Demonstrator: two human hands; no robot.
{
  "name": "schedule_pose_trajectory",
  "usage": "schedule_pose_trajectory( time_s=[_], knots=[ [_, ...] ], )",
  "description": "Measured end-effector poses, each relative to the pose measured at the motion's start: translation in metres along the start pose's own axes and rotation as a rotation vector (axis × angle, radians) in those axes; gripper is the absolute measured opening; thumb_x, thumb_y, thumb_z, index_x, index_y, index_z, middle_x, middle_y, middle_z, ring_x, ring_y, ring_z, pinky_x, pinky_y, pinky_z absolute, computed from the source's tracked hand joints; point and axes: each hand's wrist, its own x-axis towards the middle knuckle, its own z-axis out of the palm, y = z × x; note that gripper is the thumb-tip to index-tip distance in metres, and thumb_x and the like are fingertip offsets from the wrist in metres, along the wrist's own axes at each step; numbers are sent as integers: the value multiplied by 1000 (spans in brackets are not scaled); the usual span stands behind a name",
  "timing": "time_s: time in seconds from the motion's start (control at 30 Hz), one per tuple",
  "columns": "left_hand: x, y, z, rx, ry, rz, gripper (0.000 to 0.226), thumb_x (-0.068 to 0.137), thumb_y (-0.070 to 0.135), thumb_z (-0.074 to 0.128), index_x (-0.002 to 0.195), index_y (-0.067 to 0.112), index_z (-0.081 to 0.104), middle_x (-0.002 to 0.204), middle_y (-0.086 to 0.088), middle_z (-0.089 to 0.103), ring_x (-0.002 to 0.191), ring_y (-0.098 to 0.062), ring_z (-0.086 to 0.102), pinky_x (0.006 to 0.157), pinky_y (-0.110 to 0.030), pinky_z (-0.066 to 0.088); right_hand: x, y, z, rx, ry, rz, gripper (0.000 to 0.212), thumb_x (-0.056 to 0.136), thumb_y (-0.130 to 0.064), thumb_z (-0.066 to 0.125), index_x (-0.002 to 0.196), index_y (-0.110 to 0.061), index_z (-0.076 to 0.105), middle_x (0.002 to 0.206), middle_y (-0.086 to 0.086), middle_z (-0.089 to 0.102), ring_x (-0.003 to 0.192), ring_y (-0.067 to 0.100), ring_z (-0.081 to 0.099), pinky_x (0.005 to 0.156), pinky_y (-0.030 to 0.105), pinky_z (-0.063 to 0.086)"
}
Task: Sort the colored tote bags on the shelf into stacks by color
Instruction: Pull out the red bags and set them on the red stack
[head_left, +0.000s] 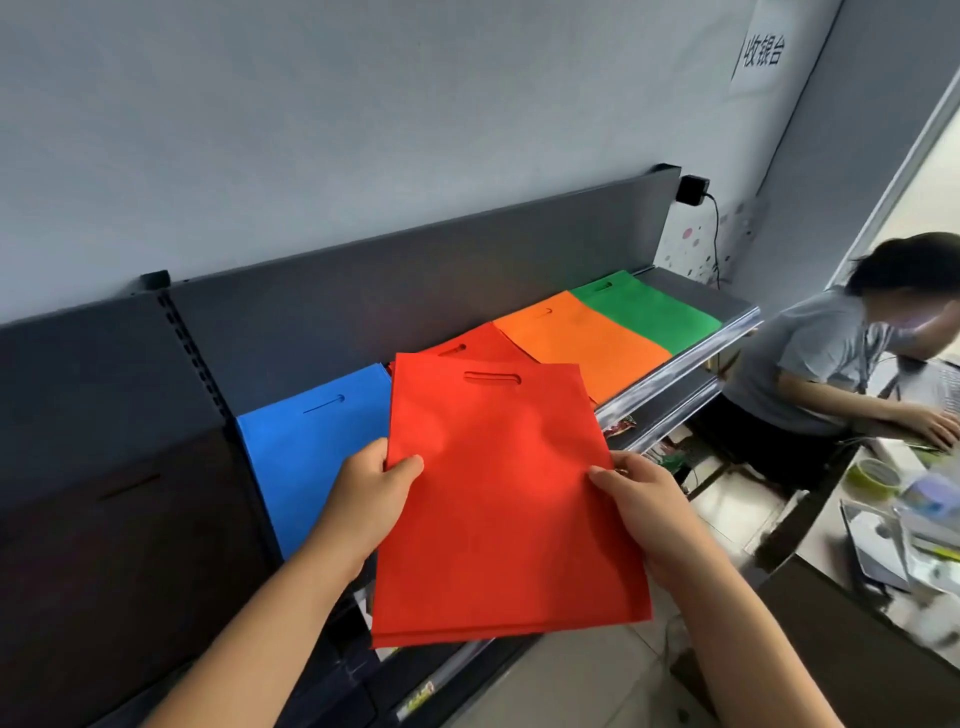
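I hold a small stack of red tote bags (498, 499) flat above the shelf's front edge. My left hand (371, 499) grips its left edge, thumb on top. My right hand (644, 509) grips its right edge the same way. On the shelf (691, 353) lie a blue bag (311, 457), another red bag (483, 343) partly hidden behind the held stack, an orange bag (576, 343) and a green bag (649, 312), side by side from left to right. A black bag (119, 545) lies on the dark section at the far left.
A person in a grey shirt (831, 364) sits at the right beside a cluttered desk (909, 519) with a tape roll and papers. A black adapter (691, 188) with a cable hangs on the wall behind the shelf. Lower shelves hold small packets.
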Motion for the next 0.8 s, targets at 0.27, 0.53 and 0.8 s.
schedule_pose_trajectory(
  time_s=[0.27, 0.53, 0.8],
  knots=[
    [79, -7, 3, 164, 40, -20, 11, 95, 24, 63, 88, 17, 68, 78, -9, 72, 64, -15, 58, 62, -34, 45, 79, -13, 17, -183, -12, -78, 23, 92, -38, 69, 111, -26, 72, 108, 5, 78, 96, 30, 77, 88, 54, 63],
    [143, -13, 12, 234, 11, -62, 4, 96, 19, 65, 95, 16, 65, 77, -8, 70, 62, -16, 59, 60, -34, 51, 166, -23, 36, -347, -13, -148, 37, 102, -27, 68, 137, -15, 62, 124, 5, 67, 113, 27, 66, 96, 38, 51],
    [184, -15, 40, 219, 62, -200, 6, 95, 11, 66, 99, 14, 65, 87, -11, 71, 70, -19, 61, 62, -31, 55, 275, -34, 47, -512, -130, -212, 38, 99, -19, 69, 135, -9, 64, 127, 14, 70, 114, 33, 67, 96, 41, 53]
  ],
)
